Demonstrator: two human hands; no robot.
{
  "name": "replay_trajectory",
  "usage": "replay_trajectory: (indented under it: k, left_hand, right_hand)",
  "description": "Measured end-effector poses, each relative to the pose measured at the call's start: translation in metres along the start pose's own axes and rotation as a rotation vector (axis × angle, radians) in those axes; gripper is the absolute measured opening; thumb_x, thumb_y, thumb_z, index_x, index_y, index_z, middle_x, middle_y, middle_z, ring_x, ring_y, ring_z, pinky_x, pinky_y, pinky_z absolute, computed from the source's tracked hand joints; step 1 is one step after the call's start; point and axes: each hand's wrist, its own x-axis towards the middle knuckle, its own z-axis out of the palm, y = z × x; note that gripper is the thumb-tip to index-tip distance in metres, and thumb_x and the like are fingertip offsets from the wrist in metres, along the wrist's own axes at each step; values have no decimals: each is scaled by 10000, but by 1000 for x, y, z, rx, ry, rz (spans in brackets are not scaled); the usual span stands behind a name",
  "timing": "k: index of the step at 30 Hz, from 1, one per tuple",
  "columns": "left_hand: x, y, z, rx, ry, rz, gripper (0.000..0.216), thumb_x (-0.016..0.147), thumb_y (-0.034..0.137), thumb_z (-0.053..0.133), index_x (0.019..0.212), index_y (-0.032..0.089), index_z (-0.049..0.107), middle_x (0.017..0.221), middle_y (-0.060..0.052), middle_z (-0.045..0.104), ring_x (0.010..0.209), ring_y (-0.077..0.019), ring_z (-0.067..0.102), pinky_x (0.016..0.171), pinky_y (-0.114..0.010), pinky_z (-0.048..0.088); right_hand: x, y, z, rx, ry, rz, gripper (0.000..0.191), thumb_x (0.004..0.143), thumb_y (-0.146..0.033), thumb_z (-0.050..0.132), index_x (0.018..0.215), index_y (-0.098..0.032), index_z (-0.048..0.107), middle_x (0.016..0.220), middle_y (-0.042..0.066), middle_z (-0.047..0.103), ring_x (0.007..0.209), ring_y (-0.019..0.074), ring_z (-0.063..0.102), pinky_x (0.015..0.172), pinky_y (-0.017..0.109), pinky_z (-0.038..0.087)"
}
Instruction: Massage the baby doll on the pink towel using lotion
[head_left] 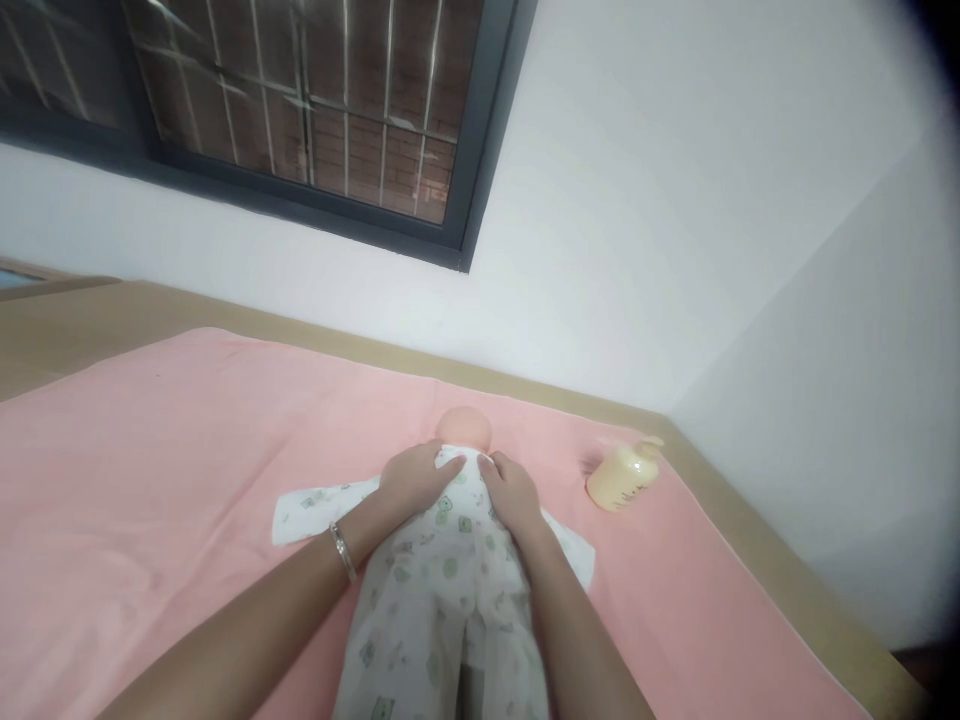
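A baby doll [466, 427] lies face up on a pink towel [150, 470], dressed in a white printed romper [442, 590] with sleeves spread to both sides. My left hand [415, 477], a silver bracelet on its wrist, rests flat on the doll's upper chest near the left shoulder. On the other side of the chest, by the neck, my right hand [510, 492] lies flat. Both hands have their fingers stretched over the romper's collar.
A pale yellow pump bottle [622, 478] lies on its side on the towel, right of the doll. The towel covers a tan surface [787, 580] set in a white wall corner. A barred dark window [300, 100] is above left.
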Motion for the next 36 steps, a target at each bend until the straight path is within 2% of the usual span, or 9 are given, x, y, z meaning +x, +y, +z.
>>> replay_trajectory:
  k: [10, 24, 36]
  left_hand:
    - [-2, 3, -3, 5, -8, -20, 526, 843, 655, 327, 998, 233, 601, 1003, -60, 691, 893, -250, 637, 771, -357, 458]
    - [-3, 2, -3, -3, 22, -5, 516, 849, 649, 333, 1006, 242, 609, 980, -49, 694, 859, -236, 636, 712, -341, 454]
    - [-7, 5, -6, -41, 16, -17, 564, 849, 652, 318, 1079, 230, 612, 1075, -72, 680, 939, -255, 628, 785, -342, 454]
  right_hand:
    - [0, -1, -1, 8, -5, 6, 457, 929, -552, 249, 749, -216, 501, 721, 1, 590, 680, 168, 525, 578, 254, 313]
    - [1, 1, 2, 15, 23, -15, 466, 927, -574, 248, 741, -224, 493, 721, 3, 590, 673, 173, 522, 573, 259, 304]
    - [-1, 1, 3, 48, 18, -9, 462, 921, -580, 254, 715, -218, 455, 692, -8, 565, 652, 168, 506, 565, 255, 295]
